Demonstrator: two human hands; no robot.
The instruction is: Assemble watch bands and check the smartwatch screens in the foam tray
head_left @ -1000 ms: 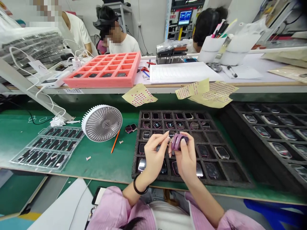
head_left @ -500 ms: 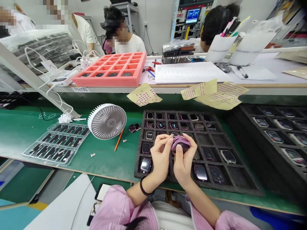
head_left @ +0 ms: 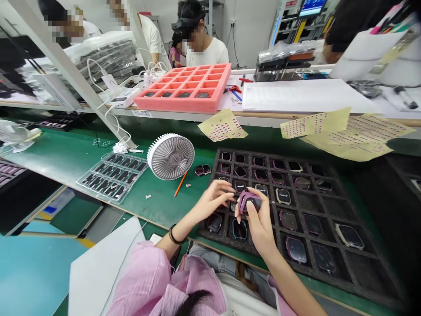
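Observation:
My right hand [head_left: 261, 215] grips a purple watch case [head_left: 248, 202], thumb on its dark face, above the middle of the black foam tray [head_left: 274, 224]. Just left of it, my left hand [head_left: 213, 199] has its fingers apart and holds nothing that shows. The tray's compartments hold many square watches, among them a blue-rimmed one [head_left: 239, 229] near the front and a silver-rimmed one [head_left: 349, 235] at the right. Some compartments further right hold no watch. My hands hide part of the tray's left middle.
Left of the tray are a round fan [head_left: 171, 156], an orange stick [head_left: 180, 184], two small watches [head_left: 203, 170] and a clear plastic tray [head_left: 113, 176] of dark parts. On the shelf sit a pink foam tray [head_left: 184, 105] and paper sheets [head_left: 296, 96]. People work behind.
My left hand has let go of the purple case and moved left, its fingers opening. My right hand still holds the case. The view has turned left, shifting the scene rightward.

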